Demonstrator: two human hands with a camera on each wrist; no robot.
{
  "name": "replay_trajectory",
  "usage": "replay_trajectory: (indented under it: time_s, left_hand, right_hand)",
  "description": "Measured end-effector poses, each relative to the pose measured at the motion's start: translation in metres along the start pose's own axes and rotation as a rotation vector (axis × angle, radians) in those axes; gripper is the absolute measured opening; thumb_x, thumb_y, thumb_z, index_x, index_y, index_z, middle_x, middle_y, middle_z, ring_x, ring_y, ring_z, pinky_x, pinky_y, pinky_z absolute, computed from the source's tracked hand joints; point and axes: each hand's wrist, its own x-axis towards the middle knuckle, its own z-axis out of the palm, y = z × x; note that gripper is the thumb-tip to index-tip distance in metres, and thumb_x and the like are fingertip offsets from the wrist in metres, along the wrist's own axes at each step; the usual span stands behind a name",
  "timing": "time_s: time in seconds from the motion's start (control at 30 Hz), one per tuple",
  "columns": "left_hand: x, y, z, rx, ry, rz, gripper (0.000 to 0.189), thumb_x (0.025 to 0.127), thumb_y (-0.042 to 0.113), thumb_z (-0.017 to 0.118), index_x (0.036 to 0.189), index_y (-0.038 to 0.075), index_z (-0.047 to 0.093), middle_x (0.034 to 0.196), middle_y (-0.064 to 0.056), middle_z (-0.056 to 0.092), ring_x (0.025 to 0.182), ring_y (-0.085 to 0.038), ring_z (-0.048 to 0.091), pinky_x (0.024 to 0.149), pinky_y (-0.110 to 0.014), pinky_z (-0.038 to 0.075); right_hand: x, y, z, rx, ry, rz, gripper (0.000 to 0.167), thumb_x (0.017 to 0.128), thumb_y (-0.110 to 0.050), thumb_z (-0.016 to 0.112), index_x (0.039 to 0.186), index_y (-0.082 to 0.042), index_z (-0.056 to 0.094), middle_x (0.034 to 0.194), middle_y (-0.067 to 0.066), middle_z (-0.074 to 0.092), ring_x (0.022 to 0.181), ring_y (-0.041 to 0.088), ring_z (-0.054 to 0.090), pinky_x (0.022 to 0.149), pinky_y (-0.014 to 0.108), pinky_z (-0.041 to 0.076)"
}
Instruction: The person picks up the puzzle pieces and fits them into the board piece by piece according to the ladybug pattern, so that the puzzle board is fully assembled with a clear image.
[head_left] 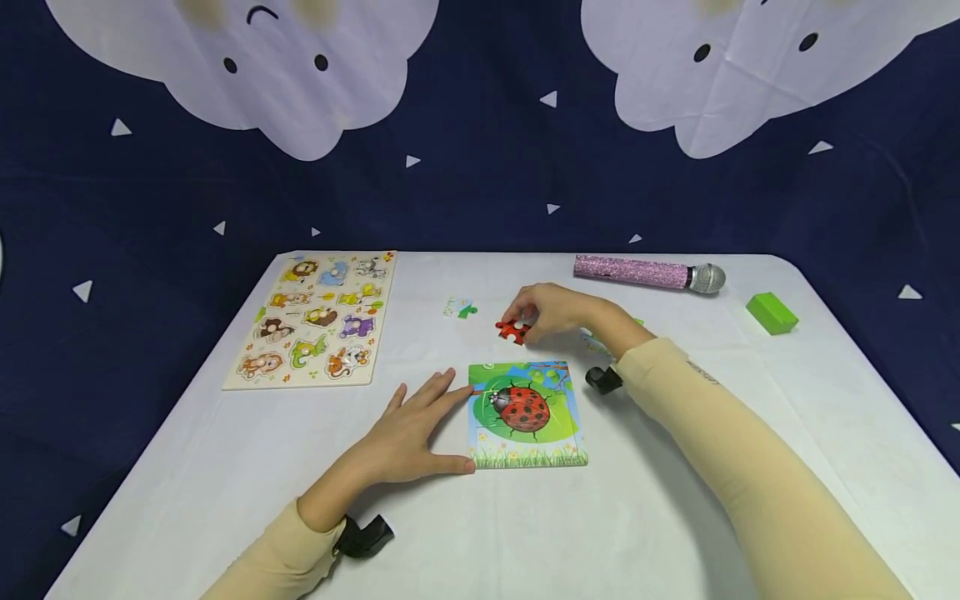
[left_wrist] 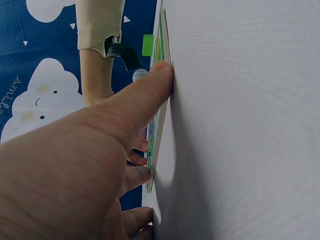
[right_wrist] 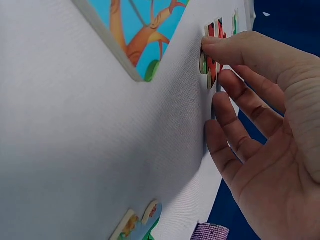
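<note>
In the head view a square ladybug picture board (head_left: 528,457) lies flat on the white table. My left hand (head_left: 408,433) is spread at its left side, index finger and thumb touching that edge. The left wrist view shows the thumb (left_wrist: 142,95) straight against the board's side (left_wrist: 160,125). Beyond the far edge of the board, my right hand (head_left: 558,308) pinches a red and black jigsaw piece (head_left: 510,332) between thumb and fingers. Up close in the right wrist view, the thumb lies over the red piece (right_wrist: 212,70) while the other fingers bend loosely below.
A wooden animal puzzle board (head_left: 288,375) lies at the left. One pale green jigsaw piece (head_left: 467,312) is behind the ladybug board; more pieces (head_left: 594,342) lie partly hidden under my right wrist. A glittery pink microphone (head_left: 633,272) and a green block (head_left: 772,313) sit back right.
</note>
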Motion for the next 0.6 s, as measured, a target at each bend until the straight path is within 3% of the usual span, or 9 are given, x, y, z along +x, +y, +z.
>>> replay_trajectory:
  time_s: [0.3, 0.6]
  left_hand:
    - [0.0000, 0.0010, -0.0004, -0.003, 0.000, -0.002, 0.103, 0.083, 0.062, 0.086, 0.168, 0.024, 0.040, 0.181, -0.010, 0.021, 0.169, -0.035, 0.018, 0.132, -0.074, 0.006]
    - [-0.0005, 0.0014, -0.0008, 0.007, 0.000, 0.003, 0.102, 0.084, 0.062, 0.085, 0.168, 0.024, 0.040, 0.181, -0.010, 0.020, 0.168, -0.035, 0.019, 0.131, -0.074, 0.007]
  right_hand:
    - [0.0018, 0.0019, -0.0005, 0.070, -0.021, 0.021, 0.045, 0.085, -0.006, 0.085, 0.129, -0.008, 0.075, 0.105, 0.005, 0.068, 0.094, 0.018, 0.058, 0.086, 0.030, 0.049]
    - [0.0008, 0.0010, -0.0004, 0.054, -0.001, 0.073, 0.040, 0.084, -0.014, 0.088, 0.120, -0.008, 0.070, 0.092, 0.000, 0.064, 0.084, 0.015, 0.055, 0.080, 0.029, 0.046]
